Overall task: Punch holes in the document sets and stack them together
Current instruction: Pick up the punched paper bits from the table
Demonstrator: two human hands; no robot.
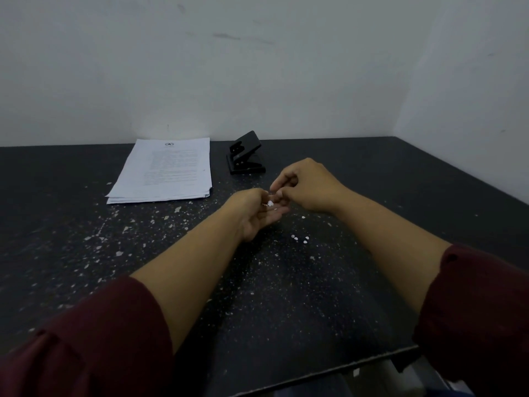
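A stack of white printed document sets [164, 170] lies on the black speckled table [86, 224] at the back left. A black hole punch [245, 154] stands right of the stack, near the wall. At the table's middle my left hand [257, 213] is turned palm up and cupped, with small white paper punch-outs [270, 203] lying in it. My right hand [306, 184] hovers just above that palm, its fingertips pinched together over the bits. Whether a bit is between those fingertips is too small to tell.
More white paper punch-outs [300, 238] lie scattered on the table just right of my left wrist. A white wall runs behind the table and along its right side. The table's front edge [343, 365] crosses the lower right.
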